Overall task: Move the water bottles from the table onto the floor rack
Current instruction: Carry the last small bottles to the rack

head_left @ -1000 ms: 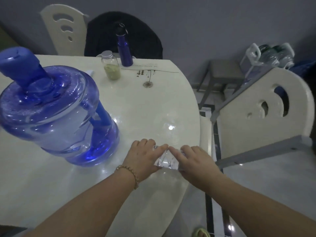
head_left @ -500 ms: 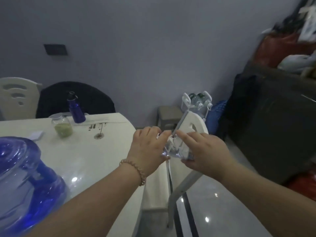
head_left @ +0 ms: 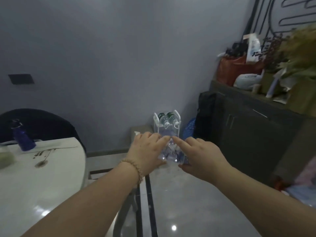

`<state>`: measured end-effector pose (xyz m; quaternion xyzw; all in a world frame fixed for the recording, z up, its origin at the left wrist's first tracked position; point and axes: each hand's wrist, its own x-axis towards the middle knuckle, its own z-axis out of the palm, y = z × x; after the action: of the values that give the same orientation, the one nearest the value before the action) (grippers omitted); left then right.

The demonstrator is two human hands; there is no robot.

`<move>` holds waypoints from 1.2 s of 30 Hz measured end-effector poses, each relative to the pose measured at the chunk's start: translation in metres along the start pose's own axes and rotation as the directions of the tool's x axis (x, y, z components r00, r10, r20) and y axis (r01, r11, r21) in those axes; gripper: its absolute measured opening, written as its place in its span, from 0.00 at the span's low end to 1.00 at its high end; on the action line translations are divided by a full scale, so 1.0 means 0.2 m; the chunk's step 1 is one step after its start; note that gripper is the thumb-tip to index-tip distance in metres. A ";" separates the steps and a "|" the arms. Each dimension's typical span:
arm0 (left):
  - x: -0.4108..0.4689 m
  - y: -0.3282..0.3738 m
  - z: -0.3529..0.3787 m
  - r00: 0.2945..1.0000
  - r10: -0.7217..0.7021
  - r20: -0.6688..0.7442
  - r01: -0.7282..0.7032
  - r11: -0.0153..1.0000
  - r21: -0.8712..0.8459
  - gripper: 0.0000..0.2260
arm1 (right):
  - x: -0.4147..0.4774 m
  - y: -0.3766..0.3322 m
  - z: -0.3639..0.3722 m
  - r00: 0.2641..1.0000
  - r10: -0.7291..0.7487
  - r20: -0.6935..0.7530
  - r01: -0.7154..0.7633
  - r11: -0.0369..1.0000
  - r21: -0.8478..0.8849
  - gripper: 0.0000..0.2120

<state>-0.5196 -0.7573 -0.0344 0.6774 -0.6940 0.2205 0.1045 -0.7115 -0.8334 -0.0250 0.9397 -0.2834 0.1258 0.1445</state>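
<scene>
A clear plastic water bottle (head_left: 171, 153) is held in the air between both hands, off the table and over the floor. My left hand (head_left: 147, 149), with a bead bracelet at the wrist, grips its left side. On the bottle's right side my right hand (head_left: 203, 155) is closed. Straight behind the bottle, against the wall, stands the white floor rack (head_left: 155, 121) with two bottles (head_left: 166, 119) lying on its top tier. The white table (head_left: 42, 177) lies at lower left, apart from the hands.
A dark blue flask (head_left: 22, 139) and a jar stand on the table's far side, before a dark chair back (head_left: 42, 124). A low stool (head_left: 140, 131) sits left of the rack, a blue basket (head_left: 189, 129) right of it. The dark cabinet (head_left: 248, 130) at right carries bags and plants.
Both hands lifted the bottle off the table and carried it right, toward the rack. The view swung right, so the big blue jug and the white chair have left the frame.
</scene>
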 end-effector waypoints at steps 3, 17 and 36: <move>0.12 0.12 0.10 1.000 -0.026 0.017 0.026 1.000 -0.003 0.36 | -0.02 0.17 0.06 1.000 -0.014 0.018 0.013 0.999 0.034 0.42; 0.78 0.20 0.79 0.996 -0.009 0.084 0.005 0.999 0.051 0.38 | 0.32 0.82 0.66 0.990 0.018 0.138 -0.015 1.000 -0.021 0.38; 2.05 -0.44 1.93 0.978 -0.012 0.207 0.003 0.999 0.042 0.38 | 1.64 1.67 1.64 0.957 -0.071 0.280 0.069 0.997 0.015 0.38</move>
<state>-0.3990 -1.2955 -0.1789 0.7013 -0.6938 0.1628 0.0181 -0.5854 -1.3753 -0.1568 0.9578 -0.2673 -0.0128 0.1050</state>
